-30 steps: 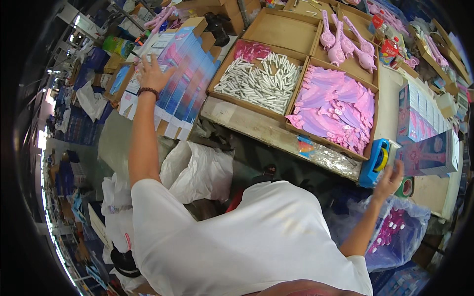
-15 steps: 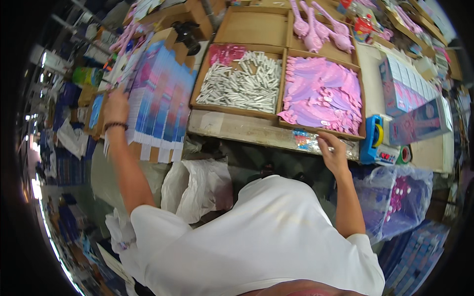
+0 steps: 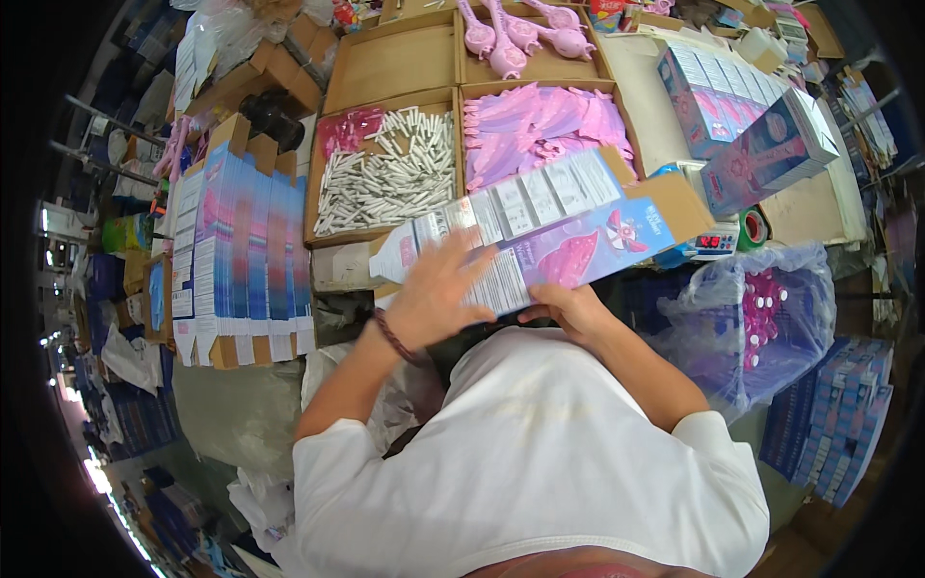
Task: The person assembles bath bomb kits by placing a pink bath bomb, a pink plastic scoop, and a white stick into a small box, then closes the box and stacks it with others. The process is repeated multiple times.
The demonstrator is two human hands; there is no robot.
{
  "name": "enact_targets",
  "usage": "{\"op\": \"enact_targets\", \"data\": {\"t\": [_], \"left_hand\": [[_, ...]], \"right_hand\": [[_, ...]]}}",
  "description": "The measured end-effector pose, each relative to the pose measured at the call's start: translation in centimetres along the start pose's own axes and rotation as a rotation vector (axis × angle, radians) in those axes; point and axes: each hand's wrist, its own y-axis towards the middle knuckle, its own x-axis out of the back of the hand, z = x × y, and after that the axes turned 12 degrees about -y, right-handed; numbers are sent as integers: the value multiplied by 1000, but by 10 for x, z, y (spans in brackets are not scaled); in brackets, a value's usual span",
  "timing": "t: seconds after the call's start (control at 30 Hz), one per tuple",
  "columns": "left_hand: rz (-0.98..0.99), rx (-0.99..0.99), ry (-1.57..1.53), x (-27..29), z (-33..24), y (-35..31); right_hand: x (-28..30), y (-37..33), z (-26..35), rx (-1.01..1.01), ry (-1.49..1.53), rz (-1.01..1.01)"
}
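A flattened blue, purple and white printed carton (image 3: 578,231) with brown inner flaps is held slanting in front of my chest, across the front of the table. My right hand (image 3: 568,308) grips its lower edge, thumb on the printed face and fingers underneath. Over the carton's left part lies my left hand (image 3: 438,294), its fingers spread and slightly blurred. A dark bead bracelet circles the left wrist. To the left stands a row of flat cartons (image 3: 251,260) of the same print.
Behind the carton, one cardboard tray holds silvery-white sticks (image 3: 395,178), another pink wing-shaped pieces (image 3: 540,116). Pink wands (image 3: 506,48) lie farther back. At right are upright printed boxes (image 3: 771,159), a green tape roll (image 3: 753,229) and a plastic-lined crate (image 3: 723,337) with pink bottles.
My left hand has come from the row of cartons to the middle, where a flat carton now is. My right hand has left the table edge and grips that carton.
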Motion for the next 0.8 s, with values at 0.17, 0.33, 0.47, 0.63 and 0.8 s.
{"op": "enact_targets", "data": {"t": [0.17, 0.33, 0.47, 0.63, 0.8], "left_hand": [[-188, 152, -288, 56, -4, 57], [27, 197, -379, 27, -1, 89], [42, 147, 26, -31, 33, 89], [124, 148, 20, -69, 56, 83], [308, 272, -21, -72, 38, 81]], "right_hand": [[28, -17, 11, 104, -245, 94], [93, 12, -38, -25, -411, -46], [108, -5, -46, 45, -550, -338], [114, 18, -59, 324, -652, -394], [122, 16, -43, 332, -866, -586]]}}
